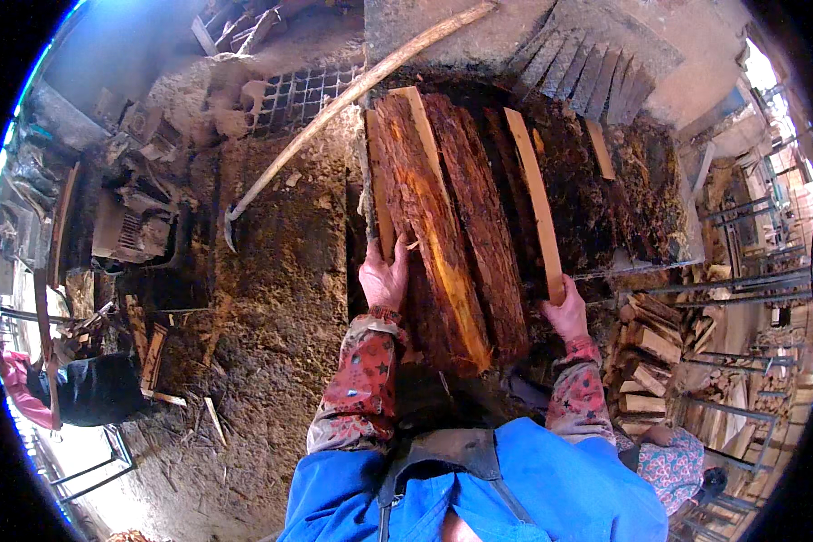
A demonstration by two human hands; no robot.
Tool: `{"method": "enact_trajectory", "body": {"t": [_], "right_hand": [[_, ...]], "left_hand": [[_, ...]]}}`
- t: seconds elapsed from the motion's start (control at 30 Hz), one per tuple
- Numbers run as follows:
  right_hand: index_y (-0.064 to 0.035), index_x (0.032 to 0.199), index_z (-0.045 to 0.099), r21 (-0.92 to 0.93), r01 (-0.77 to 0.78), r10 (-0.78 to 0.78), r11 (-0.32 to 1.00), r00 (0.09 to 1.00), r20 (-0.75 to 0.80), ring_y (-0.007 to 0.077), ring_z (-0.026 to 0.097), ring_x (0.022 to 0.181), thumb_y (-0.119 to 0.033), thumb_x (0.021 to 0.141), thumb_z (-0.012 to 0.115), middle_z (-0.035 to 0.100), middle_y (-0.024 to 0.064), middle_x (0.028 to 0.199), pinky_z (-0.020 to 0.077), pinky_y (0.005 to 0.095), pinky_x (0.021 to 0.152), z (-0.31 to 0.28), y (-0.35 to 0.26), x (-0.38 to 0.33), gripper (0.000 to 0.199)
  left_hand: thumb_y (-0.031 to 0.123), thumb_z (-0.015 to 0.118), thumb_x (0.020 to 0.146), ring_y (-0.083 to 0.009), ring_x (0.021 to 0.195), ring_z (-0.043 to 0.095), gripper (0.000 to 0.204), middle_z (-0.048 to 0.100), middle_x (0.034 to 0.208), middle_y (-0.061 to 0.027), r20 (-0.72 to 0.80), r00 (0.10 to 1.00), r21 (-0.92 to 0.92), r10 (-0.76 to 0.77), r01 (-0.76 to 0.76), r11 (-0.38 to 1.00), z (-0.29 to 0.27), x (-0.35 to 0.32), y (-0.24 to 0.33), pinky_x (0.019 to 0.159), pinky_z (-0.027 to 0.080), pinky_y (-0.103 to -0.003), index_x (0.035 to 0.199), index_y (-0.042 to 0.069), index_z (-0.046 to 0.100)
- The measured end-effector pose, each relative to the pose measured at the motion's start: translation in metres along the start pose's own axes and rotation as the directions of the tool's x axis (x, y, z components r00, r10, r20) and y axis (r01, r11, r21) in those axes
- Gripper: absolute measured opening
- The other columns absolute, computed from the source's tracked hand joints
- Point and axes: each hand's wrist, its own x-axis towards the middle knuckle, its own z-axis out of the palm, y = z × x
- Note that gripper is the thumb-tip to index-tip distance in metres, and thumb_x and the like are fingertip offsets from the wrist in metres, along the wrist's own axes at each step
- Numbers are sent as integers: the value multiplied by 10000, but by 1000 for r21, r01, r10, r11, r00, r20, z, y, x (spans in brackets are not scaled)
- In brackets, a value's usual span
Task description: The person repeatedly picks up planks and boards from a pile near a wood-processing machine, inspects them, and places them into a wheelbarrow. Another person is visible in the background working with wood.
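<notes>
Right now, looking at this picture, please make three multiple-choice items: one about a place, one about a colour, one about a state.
1. Where does the long pole lie?
A. left of the stacked wood slabs
B. across the person's arms
C. on the firewood pile

2. What colour is the person's apron?
A. green
B. blue
C. white

3. What does the left hand do?
A. hangs free
B. holds a saw
C. rests on a bark slab

Answers: 1 A, the pole runs slanting on the ground left of the slabs. 2 B, the cloth is plainly blue. 3 C, its fingers lie on the bark; the right hand grips a pale strip.
</notes>
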Motion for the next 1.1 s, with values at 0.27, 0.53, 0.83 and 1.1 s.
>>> {"method": "enact_trajectory", "body": {"t": [0.27,0.53,0.83,1.1], "right_hand": [[90,1309,488,358,-20,19,933,1000,5,165,601,954,-162,763,756,639,113,1084,489,305,859,-25,-26,-19,658],[73,1270,501,425,54,-82,904,996,47,254,592,1021,-256,753,804,616,167,1121,476,351,925,-26,-139,-65,684],[72,1244,463,-21,461,-458,887,875,-157,413,414,1234,-207,666,812,412,232,1296,385,492,1044,11,-142,-67,730],[57,1275,469,-55,487,-490,872,863,-128,431,341,1311,-330,691,825,383,215,1363,305,549,1094,22,-154,-80,786]], "left_hand": [[395,672,896,-418,840,676,444,692,859,-246,6,1000,33,-3,3,999,-1,0,0,684,536,-452,1046,-21,625],[383,678,896,-407,840,679,435,698,856,-230,1,1000,58,-20,20,998,-2,0,3,696,537,-441,1068,-13,624],[402,667,901,-411,846,678,435,700,877,-230,14,999,71,-29,28,997,0,0,-5,699,537,-445,1061,0,630],[403,676,896,-388,850,690,453,705,883,-225,31,998,9,-56,56,998,-3,-2,4,697,541,-426,1074,-11,632]]}}
